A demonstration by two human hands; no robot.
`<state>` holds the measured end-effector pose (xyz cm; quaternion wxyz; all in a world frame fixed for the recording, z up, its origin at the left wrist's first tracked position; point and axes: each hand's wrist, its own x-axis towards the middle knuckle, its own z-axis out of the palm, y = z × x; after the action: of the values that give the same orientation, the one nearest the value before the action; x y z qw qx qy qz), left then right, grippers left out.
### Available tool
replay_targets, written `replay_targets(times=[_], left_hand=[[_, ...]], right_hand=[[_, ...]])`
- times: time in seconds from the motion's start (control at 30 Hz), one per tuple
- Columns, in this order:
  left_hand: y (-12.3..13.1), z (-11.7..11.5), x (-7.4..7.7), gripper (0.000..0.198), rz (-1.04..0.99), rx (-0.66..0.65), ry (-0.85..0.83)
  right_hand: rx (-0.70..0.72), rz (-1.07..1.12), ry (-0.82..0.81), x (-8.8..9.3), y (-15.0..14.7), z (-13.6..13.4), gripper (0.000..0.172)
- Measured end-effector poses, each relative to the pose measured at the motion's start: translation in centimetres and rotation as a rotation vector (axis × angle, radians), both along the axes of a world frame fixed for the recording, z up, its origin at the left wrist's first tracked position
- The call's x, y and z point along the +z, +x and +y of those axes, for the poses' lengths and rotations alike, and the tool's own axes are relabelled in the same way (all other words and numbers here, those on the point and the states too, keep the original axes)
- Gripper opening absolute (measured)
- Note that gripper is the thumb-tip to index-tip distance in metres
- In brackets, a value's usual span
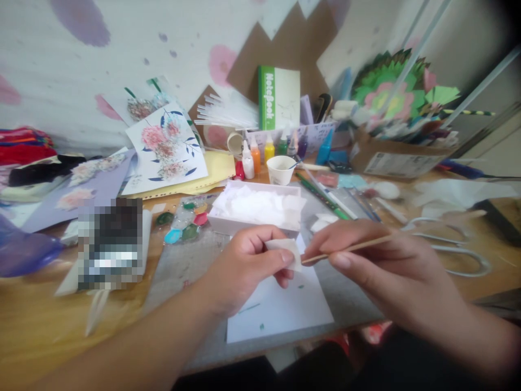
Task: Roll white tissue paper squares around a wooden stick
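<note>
In the head view my left hand [248, 269] pinches a small piece of white paper [296, 252] between thumb and fingers. My right hand [374, 260] grips a thin wooden stick [362, 245], its tip close to the paper's right edge; whether they touch I cannot tell. Below both hands lies a white sheet [280, 312] with a few small green marks, on a grey cutting mat [183, 277]. Just behind my left hand stands a white box [248, 224] filled with crumpled white tissue-like pieces.
Paint bottles [255, 157] and a paper cup [280, 169] stand behind the box. Colored paint blobs [189, 232] lie to its left. Scissors [468, 266] rest at right, near a cardboard box [401, 157]. A phone-like object [112, 244], blurred out, stands at left.
</note>
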<state>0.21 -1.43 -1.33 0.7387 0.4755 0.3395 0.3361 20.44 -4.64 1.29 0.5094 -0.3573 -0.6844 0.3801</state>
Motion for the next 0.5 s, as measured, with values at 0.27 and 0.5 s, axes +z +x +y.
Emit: replay_targets(times=[0.27,0.5], left_hand=[[0.07,0.0,0.06,0.012,0.006,0.005,0.026],[0.04,0.05,0.08,0.011,-0.003,-0.006,0.024]], right_hand=[[-0.01,0.003,0.0,0.05,-0.15,-0.01,0.013],[-0.014,-0.057,0.034,0.25,-0.01,0.1,0.014]])
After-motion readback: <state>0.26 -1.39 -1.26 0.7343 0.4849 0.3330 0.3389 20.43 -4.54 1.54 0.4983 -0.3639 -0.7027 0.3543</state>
